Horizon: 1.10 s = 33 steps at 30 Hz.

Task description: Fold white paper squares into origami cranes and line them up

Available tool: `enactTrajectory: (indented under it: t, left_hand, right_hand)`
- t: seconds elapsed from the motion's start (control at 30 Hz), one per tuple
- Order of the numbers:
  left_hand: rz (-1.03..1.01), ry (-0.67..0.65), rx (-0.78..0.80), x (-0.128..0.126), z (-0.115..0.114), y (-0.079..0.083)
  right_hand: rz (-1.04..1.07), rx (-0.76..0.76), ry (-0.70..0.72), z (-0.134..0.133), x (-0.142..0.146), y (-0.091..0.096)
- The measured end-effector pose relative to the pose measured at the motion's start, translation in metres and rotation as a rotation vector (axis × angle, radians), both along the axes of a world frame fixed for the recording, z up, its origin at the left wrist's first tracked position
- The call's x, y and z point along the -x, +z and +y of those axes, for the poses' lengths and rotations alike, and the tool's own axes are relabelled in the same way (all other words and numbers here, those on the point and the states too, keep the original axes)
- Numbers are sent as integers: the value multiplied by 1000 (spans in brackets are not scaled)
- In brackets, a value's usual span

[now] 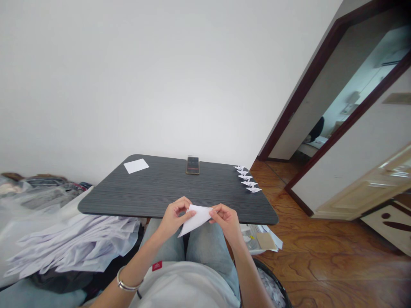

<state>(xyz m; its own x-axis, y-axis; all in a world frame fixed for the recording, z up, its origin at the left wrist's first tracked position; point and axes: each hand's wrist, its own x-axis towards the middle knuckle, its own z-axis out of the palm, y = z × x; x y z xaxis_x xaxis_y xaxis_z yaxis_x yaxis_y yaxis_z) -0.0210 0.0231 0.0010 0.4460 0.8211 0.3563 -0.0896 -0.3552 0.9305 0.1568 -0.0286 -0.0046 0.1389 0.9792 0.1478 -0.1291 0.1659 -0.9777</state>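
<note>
A folded sheet of white paper (196, 218) is held over my lap, just off the table's front edge. My left hand (176, 217) pinches its upper left part between thumb and fingers. At its right corner, my right hand (224, 216) grips it with thumb and fingertips. One pointed end of the paper hangs down to the lower left. Several white paper cranes (247, 179) stand in a row along the table's right edge. A flat sheet of white paper (136, 165) lies at the table's back left.
The dark table (167, 184) stands against a white wall. A phone-like device (193, 165) leans at its back middle. Left of me is a heap of white paper or cloth (80, 244). A white container (261, 239) and a dark bin (272, 286) stand at the right.
</note>
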Motion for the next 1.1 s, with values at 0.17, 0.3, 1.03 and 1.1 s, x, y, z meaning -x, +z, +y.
enactTrajectory:
  t: [0.17,0.3,1.03,1.1]
  left_hand:
    - [-50,93,35,-5,-5,3]
    - [-115,94,117,-7,-7,2]
    - [-110,144,183,-8,-9,3]
    - [-106,161,170,-8,-9,2]
  right_hand:
    - [26,1,-111,3,4,-4]
    - [19,-1,-157,4,7,-4]
    - [62,-16,-136,1,9,3]
    - [87,-23,-149,1,10,3]
